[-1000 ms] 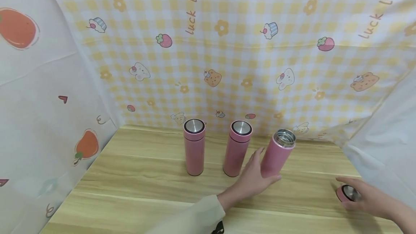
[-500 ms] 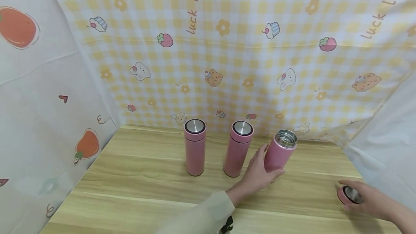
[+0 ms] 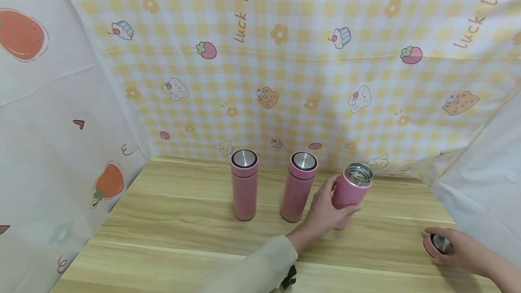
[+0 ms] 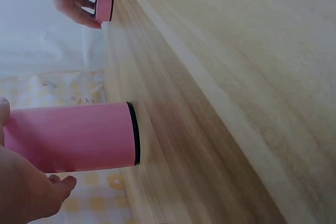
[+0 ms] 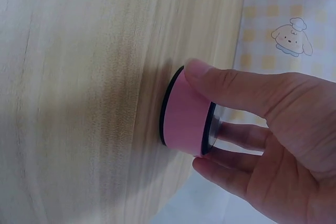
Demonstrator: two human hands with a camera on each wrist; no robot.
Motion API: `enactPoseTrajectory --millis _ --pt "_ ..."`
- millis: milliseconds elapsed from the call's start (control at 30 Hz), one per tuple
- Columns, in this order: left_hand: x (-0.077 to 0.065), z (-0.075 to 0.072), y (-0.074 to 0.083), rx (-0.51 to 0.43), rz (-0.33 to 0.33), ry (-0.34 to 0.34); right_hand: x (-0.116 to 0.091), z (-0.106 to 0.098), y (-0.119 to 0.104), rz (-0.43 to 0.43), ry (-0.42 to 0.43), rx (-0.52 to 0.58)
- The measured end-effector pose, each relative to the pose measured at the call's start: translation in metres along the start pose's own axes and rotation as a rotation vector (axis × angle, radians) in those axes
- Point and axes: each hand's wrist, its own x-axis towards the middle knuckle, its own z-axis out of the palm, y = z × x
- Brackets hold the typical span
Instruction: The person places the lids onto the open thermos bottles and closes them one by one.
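An uncapped pink thermos bottle (image 3: 351, 193) stands on the wooden table, its bare steel mouth facing up. My left hand (image 3: 324, 210) grips its body from the left, thumb across the front. In the left wrist view, the black base of the bottle (image 4: 73, 136) meets the tabletop. Farther right, my right hand (image 3: 466, 250) holds a pink lid (image 3: 431, 245) with a steel top. Seen from the right wrist, thumb and fingers pinch the lid (image 5: 186, 116) at its sides, with its black-edged underside at the table.
Two capped pink thermos bottles stand left of the open one: the nearer neighbour (image 3: 298, 189) is close to my left forearm, the other (image 3: 244, 189) farther left. A yellow checked cloth (image 3: 203, 103) hangs behind the wooden table (image 3: 171, 238), with white cloth (image 3: 44, 148) at the left side.
My left hand has slid a little to the right, and its fingers now wrap closer round the open thermos bottle. The right hand stays on the lid. The view has shifted slightly.
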Motion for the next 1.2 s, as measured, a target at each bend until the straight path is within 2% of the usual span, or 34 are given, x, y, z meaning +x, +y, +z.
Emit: enactPoseTrajectory --millis 133,367,433,667,833,1067,1200 --pt "0.003 0.000 0.001 -0.005 0.029 0.005 0.000 0.001 -0.001 -0.045 0.038 -0.024" --pt "0.007 -0.001 -0.001 -0.002 0.097 0.032 0.001 0.003 -0.005 0.031 0.042 -0.078" --pt "0.008 -0.001 -0.001 -0.004 0.105 0.036 0.000 0.004 -0.004 0.027 0.044 -0.080" --pt "0.009 -0.001 -0.003 -0.041 0.101 0.029 -0.001 0.004 -0.003 -0.007 0.063 -0.066" --pt "0.009 -0.001 -0.004 -0.049 0.089 0.034 0.003 0.002 -0.003 -0.001 0.035 -0.052" --pt "0.009 -0.001 -0.004 -0.031 0.087 0.034 0.009 -0.007 -0.009 -0.038 0.064 -0.114" --pt "0.009 -0.001 -0.005 -0.031 0.090 0.030 0.012 -0.018 -0.016 -0.053 0.036 -0.041"
